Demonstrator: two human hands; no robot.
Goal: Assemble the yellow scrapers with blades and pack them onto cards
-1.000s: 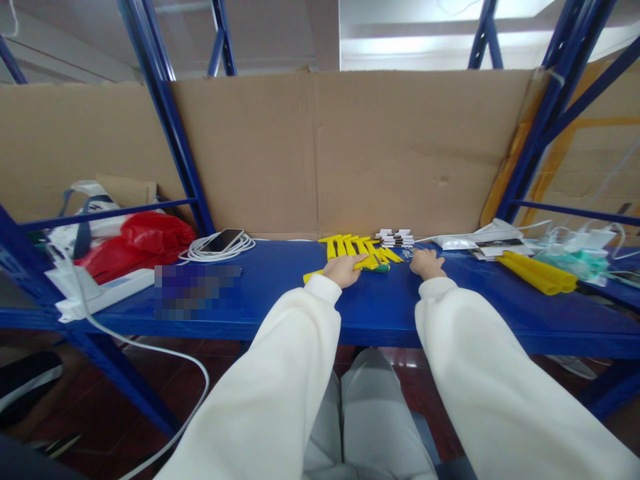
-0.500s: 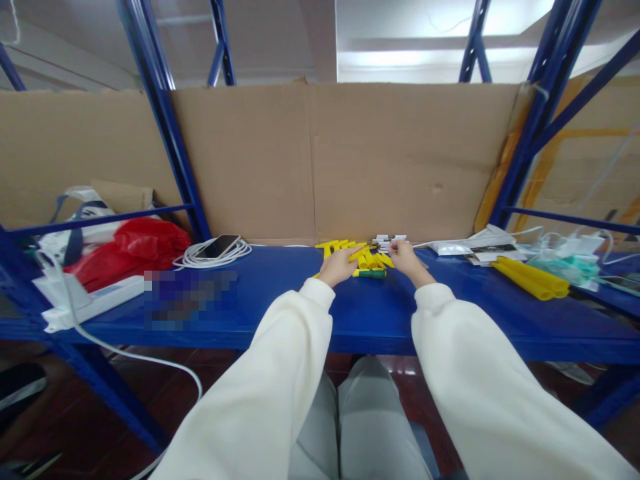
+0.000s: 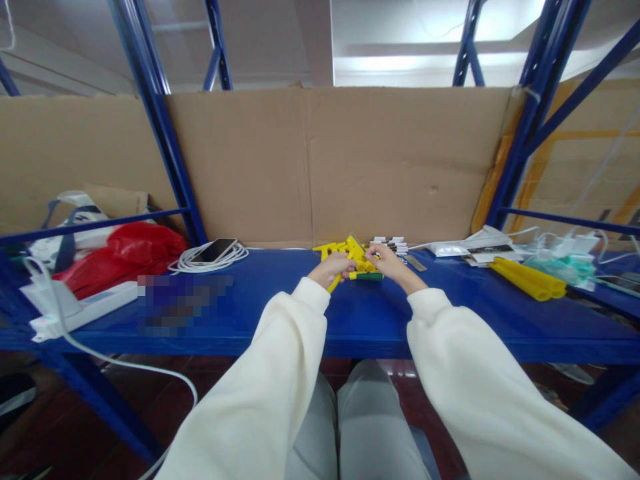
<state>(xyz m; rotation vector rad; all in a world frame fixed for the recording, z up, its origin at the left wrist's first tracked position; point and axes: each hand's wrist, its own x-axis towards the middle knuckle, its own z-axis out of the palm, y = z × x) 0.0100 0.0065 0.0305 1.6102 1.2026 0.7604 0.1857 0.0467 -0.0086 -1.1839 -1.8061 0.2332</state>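
Note:
My left hand (image 3: 331, 268) is closed around the handle of a yellow scraper (image 3: 356, 248). The tool's wide head tilts up past my fingers, and its handle end shows below them. Close by on the right, my right hand (image 3: 389, 261) is closed in a pinch at the scraper's head; what sits between its fingertips is too small to make out. More yellow scrapers (image 3: 326, 249) lie behind my left hand. Between the hands rests a green-and-yellow screwdriver (image 3: 369, 275). Several small black-and-white pieces (image 3: 393, 244) and a flat grey metal strip (image 3: 415, 263) lie beyond my right hand.
A phone (image 3: 216, 250) rests on a coiled white cable (image 3: 183, 265) at left, near a red bag (image 3: 127, 253) and white power strip (image 3: 103, 307). Yellow tubes (image 3: 527, 278) and white packets (image 3: 493, 247) lie right. Cardboard (image 3: 245, 167) stands behind the blue shelf (image 3: 280, 267).
My right hand has moved left from the small black-and-white pieces to the scraper's head. My left hand has turned the scraper so that its head points upward.

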